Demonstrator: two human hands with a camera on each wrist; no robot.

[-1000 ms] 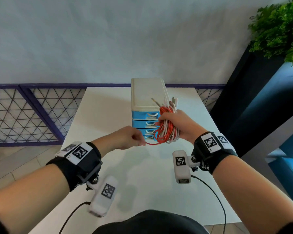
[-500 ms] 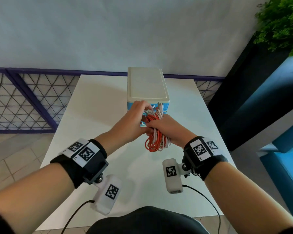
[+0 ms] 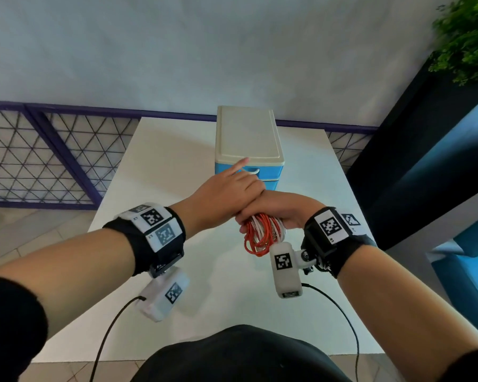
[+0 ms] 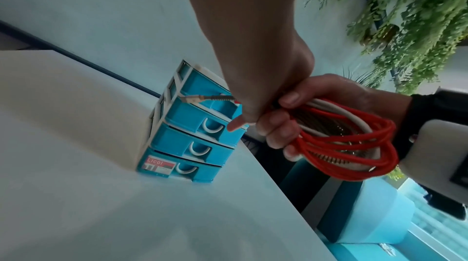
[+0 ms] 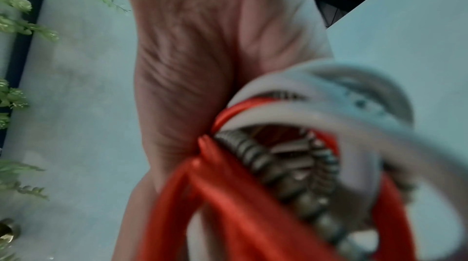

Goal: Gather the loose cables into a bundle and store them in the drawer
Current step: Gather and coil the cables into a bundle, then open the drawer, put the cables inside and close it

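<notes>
A coil of red, white and braided cables point(image 3: 262, 235) hangs from my right hand point(image 3: 280, 209), which grips it in a fist just in front of the blue drawer unit point(image 3: 271, 172). My left hand point(image 3: 226, 188) lies over the top of the right fist. Its index finger points at the top drawer's white handle, and its other fingers curl over the bundle's upper ends. In the left wrist view a braided plug end point(image 4: 195, 99) sticks out past the left hand, across the drawer unit point(image 4: 177, 141). The cables point(image 5: 278, 165) fill the right wrist view, blurred, under the palm. All the drawers look closed.
The drawer unit stands at the back middle of a white table point(image 3: 163, 166) whose far edge meets the wall. A purple mesh railing point(image 3: 39, 161) is on the left. A dark planter with green plants point(image 3: 467, 42) and blue seating point(image 3: 467, 271) are on the right.
My left hand let go of the red cable's loose end and came on top of the bundle. Both hands drew back a little from the drawer front, and the left index finger straightened.
</notes>
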